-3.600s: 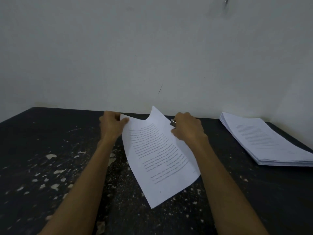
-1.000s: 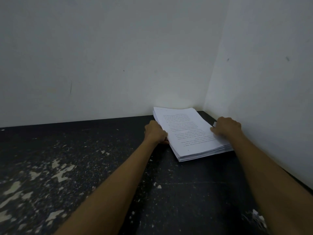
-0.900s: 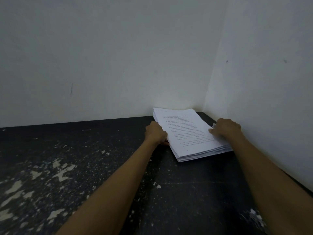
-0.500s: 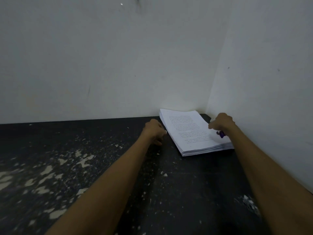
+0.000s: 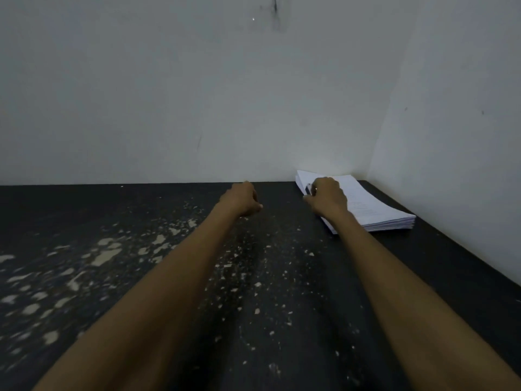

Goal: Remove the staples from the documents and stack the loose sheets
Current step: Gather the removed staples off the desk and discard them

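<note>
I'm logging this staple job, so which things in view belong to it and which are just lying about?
Part of the job:
paper stack
tool, small and dark, gripped by the right hand
left hand, curled, nothing seen in it

Just there:
table, black with chipped paint
walls, white

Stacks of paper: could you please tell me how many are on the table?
1. The stack of paper lies in the table's far right corner, its left edge behind the right hand; others may be hidden.
</note>
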